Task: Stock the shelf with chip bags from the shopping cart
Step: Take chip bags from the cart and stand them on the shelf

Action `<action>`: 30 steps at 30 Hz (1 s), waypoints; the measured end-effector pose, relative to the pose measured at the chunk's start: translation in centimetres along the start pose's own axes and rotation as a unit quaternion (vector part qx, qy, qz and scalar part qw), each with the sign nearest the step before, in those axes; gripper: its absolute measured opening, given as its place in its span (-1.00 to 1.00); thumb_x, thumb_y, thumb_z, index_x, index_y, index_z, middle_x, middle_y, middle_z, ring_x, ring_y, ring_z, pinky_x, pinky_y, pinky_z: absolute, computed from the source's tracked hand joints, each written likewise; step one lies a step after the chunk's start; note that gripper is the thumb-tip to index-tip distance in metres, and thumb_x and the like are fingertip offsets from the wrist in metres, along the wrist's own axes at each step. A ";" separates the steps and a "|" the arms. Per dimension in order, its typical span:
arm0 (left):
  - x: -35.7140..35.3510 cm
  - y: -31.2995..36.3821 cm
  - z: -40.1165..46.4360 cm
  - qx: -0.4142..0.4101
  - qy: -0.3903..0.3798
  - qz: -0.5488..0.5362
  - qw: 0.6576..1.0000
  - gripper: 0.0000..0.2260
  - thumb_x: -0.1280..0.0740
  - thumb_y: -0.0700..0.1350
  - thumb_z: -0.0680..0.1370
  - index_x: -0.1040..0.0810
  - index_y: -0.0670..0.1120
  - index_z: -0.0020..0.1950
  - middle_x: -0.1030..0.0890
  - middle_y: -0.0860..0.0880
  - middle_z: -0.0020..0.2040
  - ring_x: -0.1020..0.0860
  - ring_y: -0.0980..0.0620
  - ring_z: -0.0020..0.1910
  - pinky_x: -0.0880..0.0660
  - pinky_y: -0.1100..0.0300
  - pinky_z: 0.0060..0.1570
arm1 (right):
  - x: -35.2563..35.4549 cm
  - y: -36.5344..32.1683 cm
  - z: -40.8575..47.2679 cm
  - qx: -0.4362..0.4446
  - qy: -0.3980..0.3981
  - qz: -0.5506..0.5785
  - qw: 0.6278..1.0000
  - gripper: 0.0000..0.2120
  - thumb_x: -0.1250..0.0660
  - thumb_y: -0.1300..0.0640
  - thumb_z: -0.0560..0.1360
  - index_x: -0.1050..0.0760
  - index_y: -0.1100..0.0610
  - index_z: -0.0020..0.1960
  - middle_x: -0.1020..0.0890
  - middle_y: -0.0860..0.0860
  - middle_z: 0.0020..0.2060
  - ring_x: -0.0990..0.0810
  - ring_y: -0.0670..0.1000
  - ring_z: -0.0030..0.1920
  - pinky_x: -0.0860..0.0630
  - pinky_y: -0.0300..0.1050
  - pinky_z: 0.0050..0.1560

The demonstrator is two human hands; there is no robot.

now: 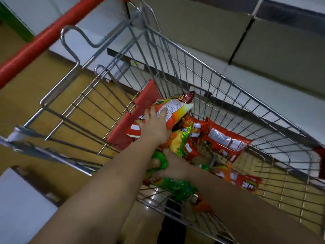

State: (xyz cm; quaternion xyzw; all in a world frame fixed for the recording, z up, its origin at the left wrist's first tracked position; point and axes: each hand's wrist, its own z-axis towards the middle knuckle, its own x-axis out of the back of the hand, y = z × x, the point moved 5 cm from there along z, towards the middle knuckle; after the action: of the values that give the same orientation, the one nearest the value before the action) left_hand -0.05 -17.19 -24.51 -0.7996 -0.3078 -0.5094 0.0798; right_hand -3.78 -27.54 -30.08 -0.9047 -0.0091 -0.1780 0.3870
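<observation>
Inside the shopping cart point(219, 81), my left hand point(154, 124) presses flat on an orange chip bag point(174, 108); my right hand point(171, 162) grips a green chip bag point(158, 162). Unpinched, the orange bag could slide back onto the pile.

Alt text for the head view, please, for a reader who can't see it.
Both hands reach into a wire cart of chip bags: the left hand lies with fingers spread on an orange bag, the right hand is at a green bag. More red and orange bags lie in the cart, beside pale shelves.
</observation>
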 end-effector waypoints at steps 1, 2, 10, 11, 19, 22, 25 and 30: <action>-0.1 0.0 0.1 -0.004 -0.002 0.003 1.000 -0.21 -0.37 0.11 0.47 0.05 0.05 0.54 0.10 -0.16 0.55 0.12 -0.21 0.52 0.00 -0.32 0.38 | 0.3 0.0 0.0 -0.002 0.006 0.015 1.000 -0.23 -0.49 -0.03 0.34 -0.17 0.09 0.41 -0.37 0.05 0.34 -0.36 0.10 0.34 -0.36 0.00 0.33; -0.3 0.0 0.2 -0.007 -0.004 0.005 1.000 -0.17 -0.39 0.12 0.45 0.07 0.05 0.54 0.11 -0.16 0.55 0.13 -0.22 0.52 0.00 -0.32 0.38 | 0.5 0.1 0.2 -0.006 0.008 0.029 1.000 -0.21 -0.48 -0.01 0.36 -0.14 0.10 0.44 -0.36 0.05 0.36 -0.35 0.09 0.36 -0.34 -0.03 0.34; 2.2 -1.1 0.9 0.001 0.013 -0.088 0.996 -0.24 -0.38 -0.14 0.45 -0.02 0.04 0.52 -0.10 -0.17 0.51 -0.11 -0.23 0.47 -0.22 -0.23 0.36 | 2.6 0.9 -0.3 -0.054 0.026 0.196 0.979 -0.38 -0.42 0.19 0.44 -0.22 0.13 0.41 -0.42 0.01 0.31 -0.41 0.04 0.31 -0.40 -0.13 0.26; 2.7 -1.3 0.9 -0.002 0.017 -0.096 0.995 -0.24 -0.38 -0.16 0.44 -0.03 0.04 0.52 -0.12 -0.17 0.50 -0.13 -0.23 0.46 -0.23 -0.22 0.36 | 3.3 1.2 -0.7 -0.063 0.047 0.250 0.965 -0.44 -0.42 0.21 0.44 -0.26 0.12 0.36 -0.44 -0.01 0.28 -0.44 0.04 0.27 -0.41 -0.11 0.25; 6.3 -1.3 -0.6 -0.018 0.046 -0.269 0.962 -0.23 -0.42 -0.26 0.40 -0.12 0.07 0.49 -0.39 -0.14 0.35 -0.41 -0.23 0.30 -0.42 -0.10 0.26 | 9.9 1.7 -4.3 -0.043 0.229 0.495 0.837 -0.70 -0.33 0.20 0.50 -0.38 0.11 0.21 -0.62 0.09 -0.05 -0.62 0.08 -0.12 -0.54 -0.02 -0.14; 7.7 -0.5 -1.8 0.025 -0.009 -0.491 0.871 -0.21 -0.48 -0.24 0.33 -0.20 0.12 0.45 -0.49 -0.06 0.28 -0.54 -0.19 0.16 -0.48 -0.14 0.17 | 12.3 0.9 -5.9 -0.017 0.272 0.506 0.818 -0.66 -0.32 0.16 0.51 -0.37 0.11 0.26 -0.61 0.10 0.01 -0.62 0.04 -0.14 -0.53 -0.09 -0.22; 10.5 1.1 -3.2 0.018 -0.055 -0.587 0.808 -0.29 -0.47 -0.24 0.38 -0.27 0.06 0.45 -0.53 -0.09 0.27 -0.59 -0.14 0.04 -0.56 -0.03 -0.03 | 14.8 -0.1 -8.5 0.005 0.321 0.490 0.810 -0.80 -0.34 0.14 0.50 -0.44 0.08 0.11 -0.60 0.12 0.07 -0.61 0.10 -0.04 -0.53 -0.01 0.00; 15.7 6.4 -6.8 -0.075 -0.147 -0.620 0.767 -0.52 -0.29 -0.32 0.49 -0.33 -0.01 0.36 -0.61 -0.11 0.06 -0.61 -0.06 -0.16 -0.60 0.13 -0.25 | 19.5 -2.9 -13.1 0.057 0.438 0.428 0.789 -0.65 -0.41 0.14 0.45 -0.43 0.14 0.19 -0.62 0.13 0.09 -0.61 0.12 0.03 -0.56 -0.01 0.02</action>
State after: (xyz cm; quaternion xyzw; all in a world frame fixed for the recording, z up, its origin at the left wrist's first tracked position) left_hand 2.98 -18.85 -6.60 -0.5032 -0.7054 -0.3460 -0.3599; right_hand 9.88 -37.03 -13.31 -0.6171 0.5392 -0.3704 0.4373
